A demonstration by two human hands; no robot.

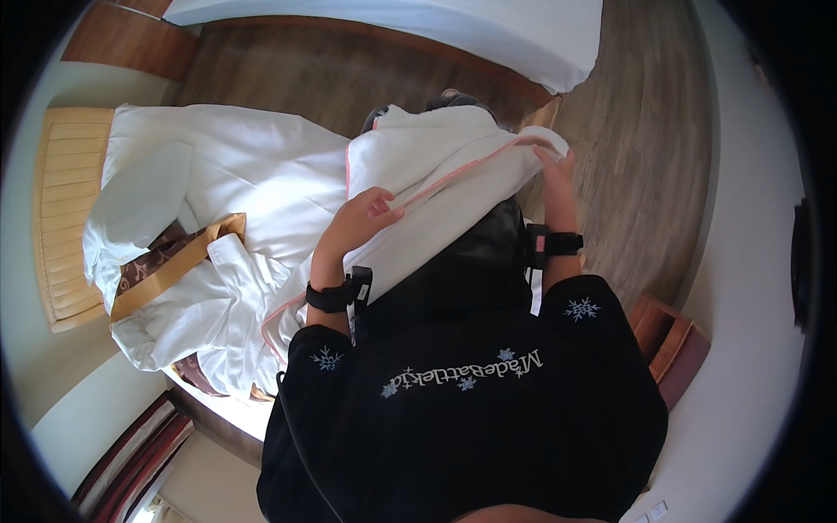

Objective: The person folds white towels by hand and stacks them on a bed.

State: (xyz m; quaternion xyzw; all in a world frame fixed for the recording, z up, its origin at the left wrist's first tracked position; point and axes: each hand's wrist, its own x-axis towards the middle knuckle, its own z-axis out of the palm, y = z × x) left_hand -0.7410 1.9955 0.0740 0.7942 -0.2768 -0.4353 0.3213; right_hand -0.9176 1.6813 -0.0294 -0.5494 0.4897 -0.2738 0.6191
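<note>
A white cloth with pink edging (451,140), like a towel or thin blanket, lies over my lap and trails down to the left. My right hand (556,163) is closed on its far right end. My left hand (366,216) rests at the pink edge near the middle, thumb and fingers curled; whether it pinches the cloth I cannot tell. To the left is a bed with a white sheet (261,150). On it lie a crumpled white cloth (229,307), a white pillow (144,196) and a brown patterned textile with a gold band (163,281).
A padded tan headboard (72,216) stands at the far left. Another bed with a white cover (458,33) is across the wooden floor (634,163). A wooden piece of furniture (667,346) stands by the wall at right. Striped curtains (131,451) hang at lower left.
</note>
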